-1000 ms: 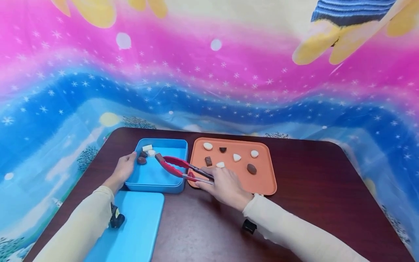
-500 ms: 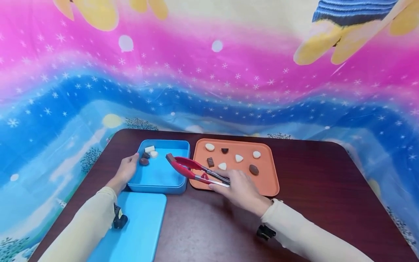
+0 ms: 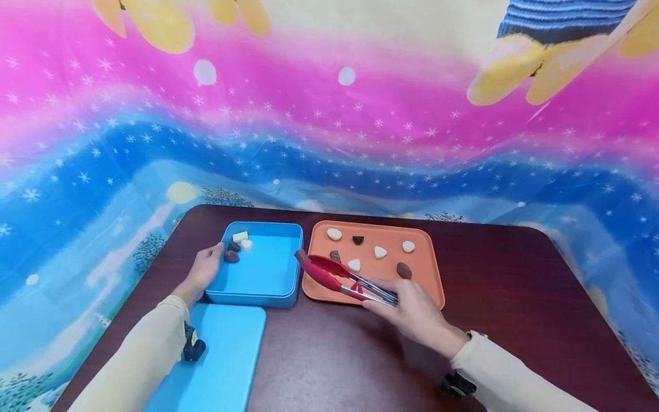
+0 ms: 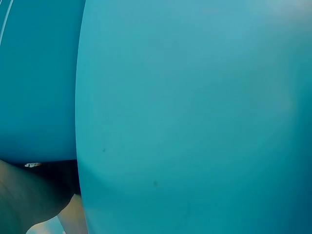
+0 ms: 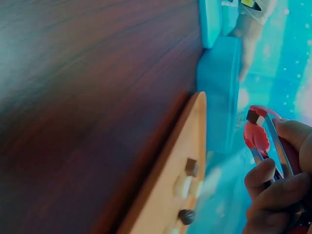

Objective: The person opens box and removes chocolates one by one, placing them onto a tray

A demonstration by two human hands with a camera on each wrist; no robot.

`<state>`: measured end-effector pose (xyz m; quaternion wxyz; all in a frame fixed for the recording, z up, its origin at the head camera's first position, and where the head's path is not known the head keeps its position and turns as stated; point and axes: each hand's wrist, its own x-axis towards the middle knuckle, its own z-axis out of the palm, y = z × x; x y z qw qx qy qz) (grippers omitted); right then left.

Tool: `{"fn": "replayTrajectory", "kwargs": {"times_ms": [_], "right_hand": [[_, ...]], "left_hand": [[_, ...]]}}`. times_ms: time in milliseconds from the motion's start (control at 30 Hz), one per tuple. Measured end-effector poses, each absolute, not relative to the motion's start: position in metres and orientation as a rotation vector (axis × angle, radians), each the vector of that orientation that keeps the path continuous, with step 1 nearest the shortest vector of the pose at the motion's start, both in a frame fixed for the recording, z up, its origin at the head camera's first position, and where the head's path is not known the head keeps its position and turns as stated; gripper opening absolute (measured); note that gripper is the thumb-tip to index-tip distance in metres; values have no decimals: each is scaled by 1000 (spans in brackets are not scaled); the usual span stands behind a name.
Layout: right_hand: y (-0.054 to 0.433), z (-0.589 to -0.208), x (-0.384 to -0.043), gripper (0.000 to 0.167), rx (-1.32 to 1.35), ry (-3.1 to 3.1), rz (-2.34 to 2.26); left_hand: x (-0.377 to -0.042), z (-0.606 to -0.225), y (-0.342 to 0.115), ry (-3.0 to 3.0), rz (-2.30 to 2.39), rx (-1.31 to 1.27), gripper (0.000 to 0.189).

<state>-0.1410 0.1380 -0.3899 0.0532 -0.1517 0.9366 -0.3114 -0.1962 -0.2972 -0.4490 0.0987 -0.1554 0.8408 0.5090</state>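
Note:
My right hand [image 3: 419, 315] grips red-tipped metal tongs [image 3: 329, 274], their tips pointing left. A small brown block of chocolate [image 5: 252, 116] sits pinched between the tong tips, above the gap between the blue box and the orange tray. My left hand [image 3: 204, 268] holds the blue box [image 3: 252, 297] at its left wall, thumb at the rim. Inside the box, a white block [image 3: 239, 236], a white round piece [image 3: 246, 245] and dark brown chocolates [image 3: 231, 256] cluster in the far left part. The blue lid [image 4: 185, 107] fills most of the left wrist view.
On the orange tray [image 3: 429, 274] lie several white and brown chocolates, among them a dark oval one [image 3: 404, 270]. The blue lid lies flat in front of the box. Behind the dark wooden table [image 3: 489, 274] hangs a colourful printed cloth [image 3: 329, 143].
My right hand has moved right with the tongs, carrying the brown chocolate from over the box to beside the tray's left edge. The left hand has stayed at the box.

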Motion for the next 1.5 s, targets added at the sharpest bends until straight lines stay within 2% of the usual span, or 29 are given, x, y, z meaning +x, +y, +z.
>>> {"fn": "replayTrajectory", "kwargs": {"times_ms": [200,633,1000,1500], "right_hand": [[154,-398,-146,49,-413,2801,-927],[168,-401,-158,29,-506,2676,-840],[167,-409,-160,28,-433,2680,-823],[168,-394,-159,63,-342,2800,-801]], "left_hand": [[-197,-449,-297,2508,1512,-437,70],[-197,-451,-295,2481,1537,-446,67],[-195,-448,-296,2478,1524,-457,71],[-196,-448,-296,2483,1497,-471,72]]}}
